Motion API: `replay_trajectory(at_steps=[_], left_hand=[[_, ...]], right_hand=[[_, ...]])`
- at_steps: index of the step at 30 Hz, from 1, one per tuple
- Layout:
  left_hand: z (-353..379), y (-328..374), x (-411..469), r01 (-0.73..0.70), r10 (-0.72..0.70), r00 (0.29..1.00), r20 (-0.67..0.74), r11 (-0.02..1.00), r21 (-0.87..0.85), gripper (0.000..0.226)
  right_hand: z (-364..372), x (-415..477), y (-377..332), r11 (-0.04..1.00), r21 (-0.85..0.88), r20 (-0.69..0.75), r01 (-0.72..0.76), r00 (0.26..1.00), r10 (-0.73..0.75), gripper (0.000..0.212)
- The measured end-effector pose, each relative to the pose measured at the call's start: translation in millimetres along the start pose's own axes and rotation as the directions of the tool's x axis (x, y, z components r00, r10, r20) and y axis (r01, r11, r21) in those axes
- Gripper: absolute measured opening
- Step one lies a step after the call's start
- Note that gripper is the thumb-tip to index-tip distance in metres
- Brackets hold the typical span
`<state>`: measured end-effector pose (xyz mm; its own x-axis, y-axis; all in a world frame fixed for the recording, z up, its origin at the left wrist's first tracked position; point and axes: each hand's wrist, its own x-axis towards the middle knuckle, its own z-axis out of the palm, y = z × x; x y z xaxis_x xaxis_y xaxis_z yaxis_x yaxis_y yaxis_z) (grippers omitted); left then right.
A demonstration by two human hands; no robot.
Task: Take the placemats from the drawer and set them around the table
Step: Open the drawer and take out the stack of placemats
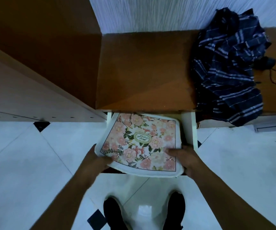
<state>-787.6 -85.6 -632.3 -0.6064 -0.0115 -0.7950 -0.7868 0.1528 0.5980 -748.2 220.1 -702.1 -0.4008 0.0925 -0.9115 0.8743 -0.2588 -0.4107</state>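
Observation:
A stack of white-edged placemats point(140, 141) with a pink floral print and an oval label lies in the pulled-out white drawer point(189, 130), its near edge lifted over the drawer front. My left hand point(99, 159) grips the stack's near left corner. My right hand point(186, 159) grips its near right edge, thumb on top of the print. How many mats are in the stack cannot be told.
Above the drawer runs a brown wooden cabinet top point(144, 72). A crumpled navy striped umbrella point(228, 67) lies on it at the right. A tall cabinet side point(34, 63) stands at the left. My two dark shoes point(112, 214) are on the white tiled floor.

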Motion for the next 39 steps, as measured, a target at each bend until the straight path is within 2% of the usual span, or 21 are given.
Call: replay_trajectory(at_steps=[3,5,7,9,11,14,19,25,29,35,39], left_hand=[[-18.9,22.3,26.8,0.254,-0.252,0.954,0.162,0.967,0.009,0.047],[-19.4,40.4,43.3,0.321,-0.343,0.911,0.228,0.938,0.130,0.037],[-6.1,48.7,53.8,0.318,-0.371,0.909,0.192,0.913,0.257,0.035],[14.1,45.3,59.3,0.220,-0.270,0.961,0.064,0.883,0.414,0.033],[29.5,35.8,58.7,0.102,-0.101,0.994,-0.032,0.826,0.554,0.030],[33.7,16.6,48.4,0.000,0.030,0.998,-0.046,0.837,0.547,0.034],[26.6,-8.1,23.8,-0.151,0.227,0.971,-0.080,0.832,0.533,0.033],[19.8,-17.1,-12.9,-0.205,0.294,0.949,-0.112,0.849,0.487,0.027],[9.2,-13.6,-58.6,-0.223,0.318,0.942,-0.108,0.832,0.508,0.025],[-10.8,32.6,-162.4,-0.157,0.266,0.949,-0.167,0.862,0.481,0.035],[-36.3,74.6,-245.0,-0.203,0.317,0.932,-0.177,0.858,0.472,0.033]], right_hand=[[-10.1,-8.9,5.1,0.997,0.005,0.080,0.074,0.994,-0.074,0.031],[-18.0,-13.8,3.3,0.991,-0.024,0.128,0.128,0.984,-0.124,0.032],[-22.8,-17.9,1.1,0.982,-0.085,0.134,0.169,0.979,-0.156,0.034],[-23.4,-21.1,0.2,0.970,-0.153,0.094,0.190,0.980,-0.177,0.033],[-21.1,-24.5,0.5,0.967,-0.163,0.006,0.198,0.980,-0.200,0.029],[-17.7,-30.1,-1.7,0.963,-0.175,-0.147,0.205,0.962,-0.232,0.018],[-9.9,-37.3,-9.7,0.908,-0.344,-0.227,0.238,0.918,-0.326,0.015],[-3.9,-76.9,-16.0,0.852,-0.441,-0.227,0.282,0.883,-0.410,0.014],[-6.8,-131.0,-12.5,0.844,-0.471,-0.222,0.256,0.892,-0.395,0.016],[0.6,-253.9,-25.4,0.836,-0.483,-0.238,0.261,0.879,-0.413,0.022],[14.3,-335.3,-44.3,0.808,-0.464,-0.160,0.364,0.863,-0.480,0.021]])
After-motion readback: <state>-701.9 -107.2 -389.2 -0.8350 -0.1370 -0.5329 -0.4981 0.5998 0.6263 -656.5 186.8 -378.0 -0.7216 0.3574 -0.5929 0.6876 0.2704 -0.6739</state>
